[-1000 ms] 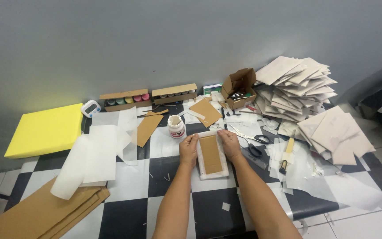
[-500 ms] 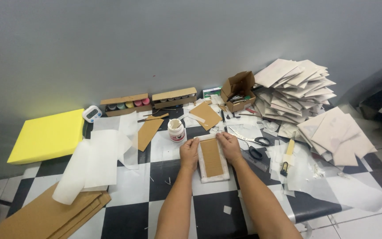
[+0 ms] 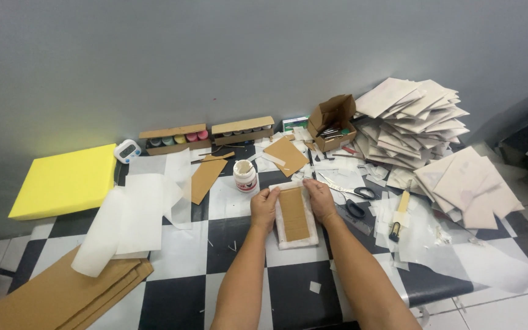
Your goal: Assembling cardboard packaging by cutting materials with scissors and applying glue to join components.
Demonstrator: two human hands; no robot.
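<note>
On the checkered floor [image 3: 239, 287], amid paper scraps, the left hand [image 3: 264, 206] and right hand [image 3: 320, 200] press flat on either long edge of a brown card strip [image 3: 294, 214] lying on a white sheet [image 3: 281, 239]. Both look light, thin and bendable, best held by the edges. A small white jar [image 3: 245, 176] stands just beyond.

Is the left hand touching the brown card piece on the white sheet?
Touching. The head view shows the left hand with its fingers on the left edge of the brown card piece, which lies on the white sheet.
</note>
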